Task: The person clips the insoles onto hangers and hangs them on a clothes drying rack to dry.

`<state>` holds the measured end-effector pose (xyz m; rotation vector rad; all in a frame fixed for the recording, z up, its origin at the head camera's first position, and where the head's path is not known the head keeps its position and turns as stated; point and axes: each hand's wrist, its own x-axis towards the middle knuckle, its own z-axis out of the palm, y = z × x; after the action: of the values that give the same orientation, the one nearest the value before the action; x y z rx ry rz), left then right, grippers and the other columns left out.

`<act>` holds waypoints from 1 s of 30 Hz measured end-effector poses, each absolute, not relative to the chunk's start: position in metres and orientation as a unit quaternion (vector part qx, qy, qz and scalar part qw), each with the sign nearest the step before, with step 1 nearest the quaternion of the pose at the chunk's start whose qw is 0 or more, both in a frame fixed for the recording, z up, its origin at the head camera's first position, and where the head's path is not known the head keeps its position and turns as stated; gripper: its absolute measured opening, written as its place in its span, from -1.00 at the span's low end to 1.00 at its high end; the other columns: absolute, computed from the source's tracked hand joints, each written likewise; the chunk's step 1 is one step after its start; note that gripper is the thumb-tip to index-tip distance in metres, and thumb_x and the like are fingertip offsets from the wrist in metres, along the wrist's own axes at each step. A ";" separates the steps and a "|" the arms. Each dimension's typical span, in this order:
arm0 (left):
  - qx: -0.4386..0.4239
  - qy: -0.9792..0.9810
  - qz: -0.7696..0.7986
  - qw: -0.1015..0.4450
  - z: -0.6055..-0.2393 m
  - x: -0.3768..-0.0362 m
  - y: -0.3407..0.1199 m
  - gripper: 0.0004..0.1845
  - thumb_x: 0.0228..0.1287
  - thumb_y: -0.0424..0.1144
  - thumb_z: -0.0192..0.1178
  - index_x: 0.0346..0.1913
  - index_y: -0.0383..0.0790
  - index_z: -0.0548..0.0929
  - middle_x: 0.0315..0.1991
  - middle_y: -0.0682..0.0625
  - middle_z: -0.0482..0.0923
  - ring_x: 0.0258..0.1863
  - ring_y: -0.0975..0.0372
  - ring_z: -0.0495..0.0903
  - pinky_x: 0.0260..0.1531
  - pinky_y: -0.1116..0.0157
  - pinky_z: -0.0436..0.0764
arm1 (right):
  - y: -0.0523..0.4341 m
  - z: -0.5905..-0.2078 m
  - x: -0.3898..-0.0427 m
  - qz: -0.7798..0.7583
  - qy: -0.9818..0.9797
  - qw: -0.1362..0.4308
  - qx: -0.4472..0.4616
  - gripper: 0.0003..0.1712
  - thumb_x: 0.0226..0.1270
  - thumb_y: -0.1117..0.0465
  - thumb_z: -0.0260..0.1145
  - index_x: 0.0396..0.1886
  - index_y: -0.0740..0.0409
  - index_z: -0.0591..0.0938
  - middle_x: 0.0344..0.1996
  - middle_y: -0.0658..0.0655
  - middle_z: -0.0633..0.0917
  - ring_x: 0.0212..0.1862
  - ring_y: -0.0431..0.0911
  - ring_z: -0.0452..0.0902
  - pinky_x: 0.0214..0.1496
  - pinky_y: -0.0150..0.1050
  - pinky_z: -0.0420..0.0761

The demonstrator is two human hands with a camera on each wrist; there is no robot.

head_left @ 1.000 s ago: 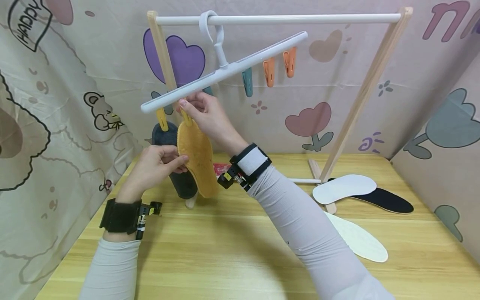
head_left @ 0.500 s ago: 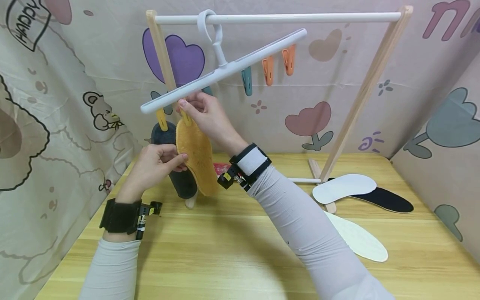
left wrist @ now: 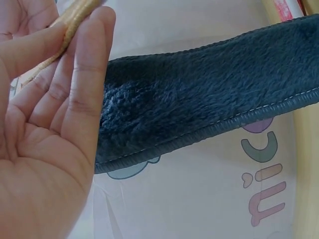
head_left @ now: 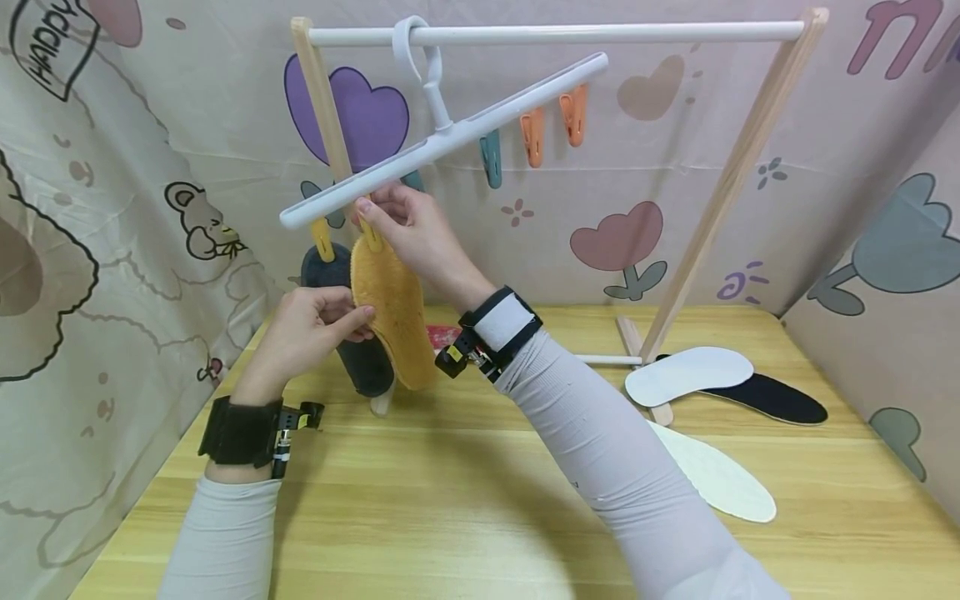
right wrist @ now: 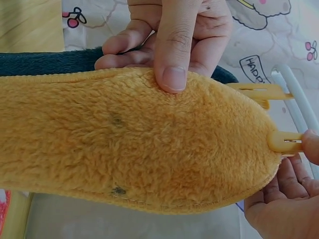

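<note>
A fuzzy yellow insole (head_left: 390, 308) hangs toe-up under the tilted white clip hanger (head_left: 450, 137). My left hand (head_left: 358, 320) pinches its left edge between thumb and fingers; the thumb (right wrist: 172, 50) lies on the pile. My right hand (head_left: 372, 213) pinches the yellow clip (right wrist: 285, 142) at the insole's top end, just under the hanger's low end. A dark grey fuzzy insole (head_left: 341, 325) hangs behind from another yellow clip (head_left: 323, 241) and fills the left wrist view (left wrist: 209, 99).
The hanger hooks over the white rod (head_left: 600, 34) of a wooden-legged rack (head_left: 720, 192). Teal and orange clips (head_left: 532, 133) hang empty. Two white insoles (head_left: 690, 375) (head_left: 720, 479) and a black one (head_left: 780, 400) lie on the wooden table (head_left: 450, 500) at right.
</note>
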<state>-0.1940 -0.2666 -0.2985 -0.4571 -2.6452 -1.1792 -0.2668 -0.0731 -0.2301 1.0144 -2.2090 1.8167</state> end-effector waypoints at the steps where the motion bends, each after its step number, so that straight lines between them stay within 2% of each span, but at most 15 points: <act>1: -0.155 -0.897 -0.399 0.105 -0.298 -0.194 -0.266 -0.76 0.58 -0.16 0.31 -0.09 -0.29 0.81 -0.27 -0.15 0.86 -0.33 0.21 0.85 -0.24 0.27 0.83 | -0.073 -0.230 -0.267 0.596 -0.729 0.053 0.332 -0.67 0.71 0.07 0.22 0.12 0.25 0.68 0.10 0.19 0.83 0.24 -0.04 0.75 0.23 -0.28 0.68; 9: -0.155 -0.895 -0.404 0.107 -0.298 -0.194 -0.265 -0.76 0.57 -0.15 0.31 -0.09 -0.29 0.81 -0.27 -0.16 0.86 -0.34 0.24 0.85 -0.24 0.29 0.83 | -0.072 -0.233 -0.269 0.594 -0.736 0.049 0.320 -0.62 0.71 0.03 0.23 0.20 0.21 0.69 0.13 0.15 0.82 0.30 -0.07 0.72 0.32 -0.26 0.67; 15: -0.145 -0.898 -0.403 0.104 -0.299 -0.194 -0.267 -0.76 0.57 -0.14 0.31 -0.06 -0.28 0.81 -0.26 -0.15 0.87 -0.29 0.15 0.88 -0.21 0.26 0.84 | -0.071 -0.236 -0.270 0.588 -0.739 0.051 0.324 -0.60 0.71 0.03 0.22 0.22 0.24 0.68 0.15 0.17 0.80 0.31 -0.04 0.71 0.33 -0.23 0.68; 22: -0.136 -0.901 -0.401 0.092 -0.301 -0.196 -0.270 -0.73 0.59 -0.09 0.30 -0.03 -0.27 0.79 -0.21 -0.16 0.87 -0.21 0.02 0.89 -0.19 0.29 0.83 | -0.067 -0.239 -0.271 0.564 -0.759 0.046 0.323 -0.52 0.71 0.03 0.23 0.38 0.24 0.62 0.28 0.18 0.74 0.33 -0.03 0.69 0.35 -0.24 0.69; 30: -0.134 -0.904 -0.396 0.089 -0.298 -0.194 -0.277 -0.74 0.60 -0.14 0.28 -0.03 -0.31 0.77 -0.18 -0.20 0.86 -0.22 0.06 0.89 -0.18 0.28 0.84 | -0.061 -0.245 -0.274 0.560 -0.758 0.037 0.332 -0.55 0.72 0.05 0.20 0.37 0.21 0.64 0.30 0.17 0.73 0.34 -0.03 0.68 0.36 -0.22 0.68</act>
<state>-0.1943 -0.2772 -0.2983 -0.3997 -2.6890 -1.1781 -0.2741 -0.0608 -0.2445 1.0198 -2.3268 1.7198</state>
